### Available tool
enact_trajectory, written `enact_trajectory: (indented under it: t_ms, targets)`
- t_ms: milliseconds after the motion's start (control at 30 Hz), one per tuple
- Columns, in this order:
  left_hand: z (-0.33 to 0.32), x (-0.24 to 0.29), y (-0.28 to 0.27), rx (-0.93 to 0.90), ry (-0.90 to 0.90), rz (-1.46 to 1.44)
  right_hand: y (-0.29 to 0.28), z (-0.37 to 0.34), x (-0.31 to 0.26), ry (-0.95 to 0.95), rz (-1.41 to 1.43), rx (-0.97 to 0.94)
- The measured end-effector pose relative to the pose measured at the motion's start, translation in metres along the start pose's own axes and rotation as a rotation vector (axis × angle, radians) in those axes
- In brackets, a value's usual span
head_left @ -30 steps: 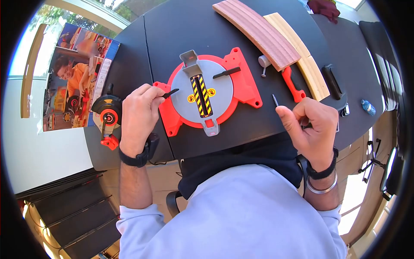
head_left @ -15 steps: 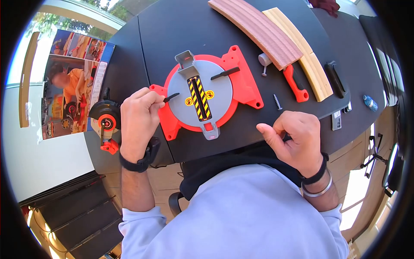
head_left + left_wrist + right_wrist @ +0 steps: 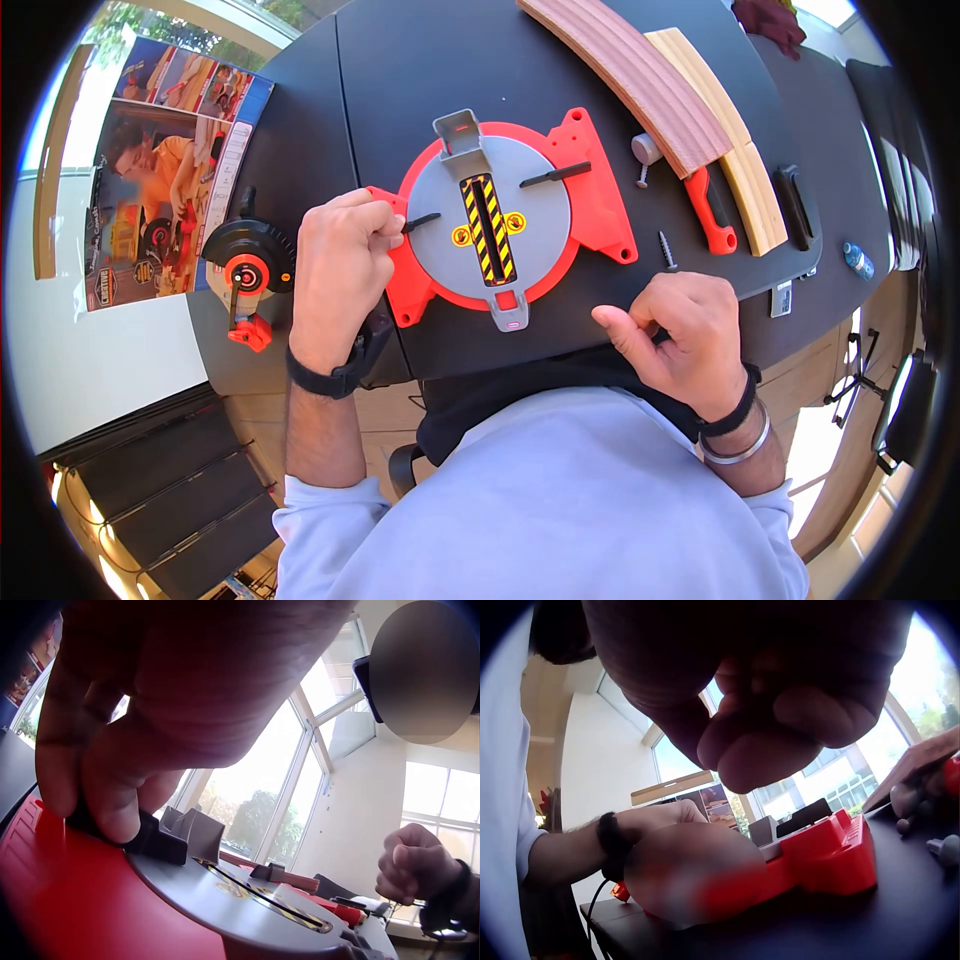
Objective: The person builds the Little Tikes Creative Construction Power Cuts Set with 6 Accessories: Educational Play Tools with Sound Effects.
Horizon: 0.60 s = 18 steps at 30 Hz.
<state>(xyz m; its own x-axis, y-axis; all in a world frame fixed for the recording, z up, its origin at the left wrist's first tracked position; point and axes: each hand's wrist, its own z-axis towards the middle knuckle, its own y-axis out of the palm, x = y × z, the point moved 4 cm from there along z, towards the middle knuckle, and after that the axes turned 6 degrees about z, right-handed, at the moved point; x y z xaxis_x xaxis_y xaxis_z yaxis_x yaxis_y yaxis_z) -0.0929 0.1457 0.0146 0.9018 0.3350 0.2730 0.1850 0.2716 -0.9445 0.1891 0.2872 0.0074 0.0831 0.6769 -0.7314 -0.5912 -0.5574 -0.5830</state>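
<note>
- Now that the right hand (image 3: 685, 340) has drawn back towards 7 o'clock, I can see the whole screw (image 3: 666, 246), lying just beyond its knuckles at 3 o'clock from the red base (image 3: 602, 208).
- I take that to mean the screw is out of play for the moment and the work rests with the left hand (image 3: 345, 265).
- The left hand pinches the left clamp (image 3: 423, 221) between thumb and finger, at 9 o'clock on the base.
- The right hand's fingers are loosely curled, thumb out towards 10 o'clock; I see nothing in its grasp.
- A second ago that hand partly hid the screw; the left pinch looks unchanged, and the right clamp (image 3: 556, 175), at 2 o'clock, remains untouched.
- Everything on the table sits slightly further right on my feed, probably from head movement.
</note>
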Motion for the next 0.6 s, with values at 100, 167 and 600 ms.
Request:
enact_trajectory:
  t_ms: [100,167,600]
  targets:
    - [0.000,-0.003,0.000,0.007,-0.045,-0.119,0.005,0.001,-0.005,-0.027,0.000,-0.034]
    - [-0.003,-0.006,0.004,-0.004,-0.054,-0.134,0.008,0.001,-0.009,-0.054,0.000,-0.036]
    - [-0.041,0.026,-0.005,-0.033,-0.124,0.102,-0.011,-0.018,-0.018,-0.019,-0.066,-0.019]
